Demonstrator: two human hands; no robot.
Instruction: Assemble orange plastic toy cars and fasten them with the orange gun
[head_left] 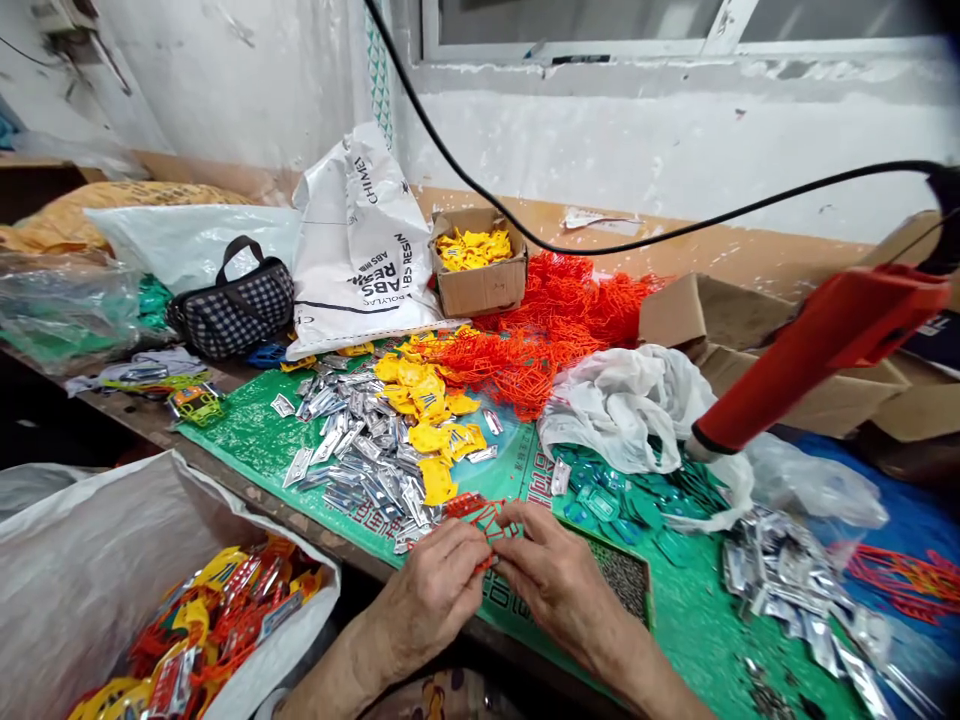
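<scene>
My left hand (pixel 442 580) and my right hand (pixel 559 575) meet at the table's near edge, fingers closed on a thin red plastic frame (pixel 489 516) between them. Part of the frame is hidden by the fingers. Just beyond lie yellow plastic pieces (pixel 439 478) and a heap of silvery printed strips (pixel 367 450). Close to my right hand is a shallow tray of small dark metal parts (pixel 622 575), partly covered by that hand. Farther back spreads a tangled pile of red plastic frames (pixel 517 350).
An open white sack (pixel 90 530) holding assembled pieces stands at lower left. A cardboard box (pixel 484 290) of yellow parts is at the back. Teal pieces (pixel 607 500) lie right of centre. A red power screwdriver (pixel 817 350) hangs at right, its black cable (pixel 600 245) crossing above.
</scene>
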